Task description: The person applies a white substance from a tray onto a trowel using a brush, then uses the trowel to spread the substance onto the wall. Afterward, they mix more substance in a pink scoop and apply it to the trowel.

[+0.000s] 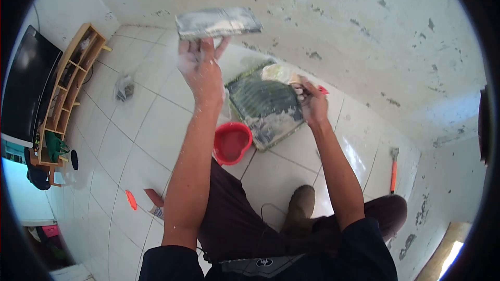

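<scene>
My left hand (pixel 203 67) is raised in front of the wall, its fingers under a flat rectangular board (pixel 219 23) smeared with grey-white paste. To the right and lower, my right hand (pixel 312 101) has its fingers wrapped round a tool whose red end (pixel 323 90) shows beside them. A pale, paste-covered piece (pixel 278 74) lies just left of those fingers. Below is a dark green tray (pixel 265 96) on the floor, with whitish paste (pixel 273 125) in its near part. Against the tray's left side stands a red basin (pixel 233 143).
The patchy wall (pixel 344 26) rises ahead. An orange-handled hammer (pixel 394 171) lies at the right on the tiles. A plastic bag (pixel 124 88) and an orange piece (pixel 130 200) lie at the left, before a wooden shelf (pixel 70 83) and a television (pixel 31 83).
</scene>
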### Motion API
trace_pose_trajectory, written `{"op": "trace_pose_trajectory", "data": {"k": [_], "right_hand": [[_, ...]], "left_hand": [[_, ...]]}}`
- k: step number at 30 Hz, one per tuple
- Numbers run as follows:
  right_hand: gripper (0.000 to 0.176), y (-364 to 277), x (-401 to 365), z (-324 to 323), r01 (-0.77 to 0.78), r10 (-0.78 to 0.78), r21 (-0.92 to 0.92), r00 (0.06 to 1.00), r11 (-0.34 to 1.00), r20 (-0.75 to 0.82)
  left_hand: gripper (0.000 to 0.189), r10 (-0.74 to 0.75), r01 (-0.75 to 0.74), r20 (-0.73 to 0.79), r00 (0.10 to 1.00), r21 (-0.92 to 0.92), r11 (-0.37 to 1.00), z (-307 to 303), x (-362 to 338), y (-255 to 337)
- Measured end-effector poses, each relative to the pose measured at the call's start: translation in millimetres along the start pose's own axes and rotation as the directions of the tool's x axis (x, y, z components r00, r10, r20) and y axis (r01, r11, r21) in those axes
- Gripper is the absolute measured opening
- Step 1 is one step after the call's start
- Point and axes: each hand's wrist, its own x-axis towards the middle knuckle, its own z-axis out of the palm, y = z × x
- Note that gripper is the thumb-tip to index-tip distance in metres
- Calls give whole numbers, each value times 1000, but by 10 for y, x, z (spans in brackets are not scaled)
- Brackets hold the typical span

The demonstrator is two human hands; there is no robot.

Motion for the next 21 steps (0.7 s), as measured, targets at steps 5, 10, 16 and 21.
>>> {"op": "trace_pose_trajectory", "data": {"k": [5, 10, 16, 21], "right_hand": [[30, -1020, -487, 962, 554, -539, -208, 832, 806, 128], [29, -1080, -962, 1394, 804, -735, -595, 404, 2, 544], [52, -607, -1001, 1428, 841, -600, -401, 117, -364, 791], [56, -687, -1049, 1494, 856, -565, -367, 111, -363, 818]], "left_hand": [[49, 6, -6, -3, 1000, -25, 1000, -58, -2, -71], [40, 23, -24, 34, 999, 25, 999, -5, -50, -53], [27, 24, -21, -72, 997, 46, 999, 5, -155, -47], [23, 35, -32, -174, 984, 20, 999, 3, -200, -91]]}}
